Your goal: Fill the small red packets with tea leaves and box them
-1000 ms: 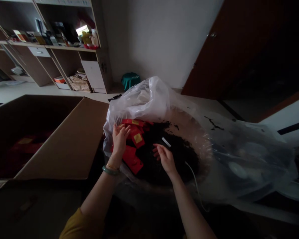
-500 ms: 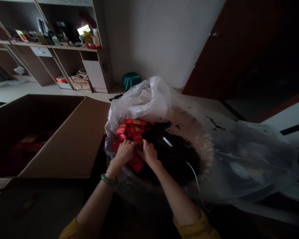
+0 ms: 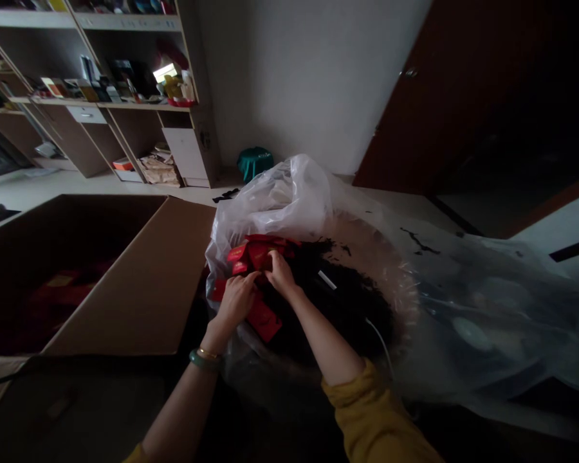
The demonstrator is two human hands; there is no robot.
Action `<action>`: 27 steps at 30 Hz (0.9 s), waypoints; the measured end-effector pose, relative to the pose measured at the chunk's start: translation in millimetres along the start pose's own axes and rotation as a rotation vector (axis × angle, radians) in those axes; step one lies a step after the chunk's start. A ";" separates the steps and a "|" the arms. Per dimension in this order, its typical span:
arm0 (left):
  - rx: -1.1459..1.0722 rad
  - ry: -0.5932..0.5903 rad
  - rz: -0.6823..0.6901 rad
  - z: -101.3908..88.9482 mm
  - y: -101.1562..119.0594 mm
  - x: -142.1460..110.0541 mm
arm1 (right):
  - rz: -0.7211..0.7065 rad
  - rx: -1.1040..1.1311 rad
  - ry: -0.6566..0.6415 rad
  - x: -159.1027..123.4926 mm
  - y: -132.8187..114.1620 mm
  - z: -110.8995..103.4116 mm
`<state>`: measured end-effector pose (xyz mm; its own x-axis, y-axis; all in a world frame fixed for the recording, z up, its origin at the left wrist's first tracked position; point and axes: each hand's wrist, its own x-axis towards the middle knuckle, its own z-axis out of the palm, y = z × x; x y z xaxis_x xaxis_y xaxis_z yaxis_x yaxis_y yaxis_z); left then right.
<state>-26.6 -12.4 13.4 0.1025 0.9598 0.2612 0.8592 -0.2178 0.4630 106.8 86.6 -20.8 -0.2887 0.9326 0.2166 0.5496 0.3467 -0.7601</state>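
Both hands are closed on a small red packet over the left side of a plastic-lined round container. My left hand pinches low on it, fingertips partly hidden. My right hand grips its right side, thumb and fingers together. Other red packets with gold marks lie around it, and a flat red packet rests just below my hands. Dark loose shreds, resembling dried leaves, fill the container to the right. On them lies a small white strip, with a white cable nearby.
To the left stands an open cardboard box with red packets inside. Clear plastic sheeting spreads out on the right. Behind are a shelf unit, a green covered stool or bin and a brown door.
My right hand has shifted up and slightly left, and a red packet now stands raised between my hands. My left hand has moved slightly down and left. The view has tilted up slightly.
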 end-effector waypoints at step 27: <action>-1.084 0.217 -0.376 50.8 72.8 -10.6 | -0.340 -0.215 0.424 -136.8 -3.2 -53.2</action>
<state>60.4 -29.4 1.3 -0.2450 0.9685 0.0445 -0.0717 -0.0638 0.9954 186.2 -36.7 -15.4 -0.1625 0.7086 0.6866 0.6407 0.6050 -0.4727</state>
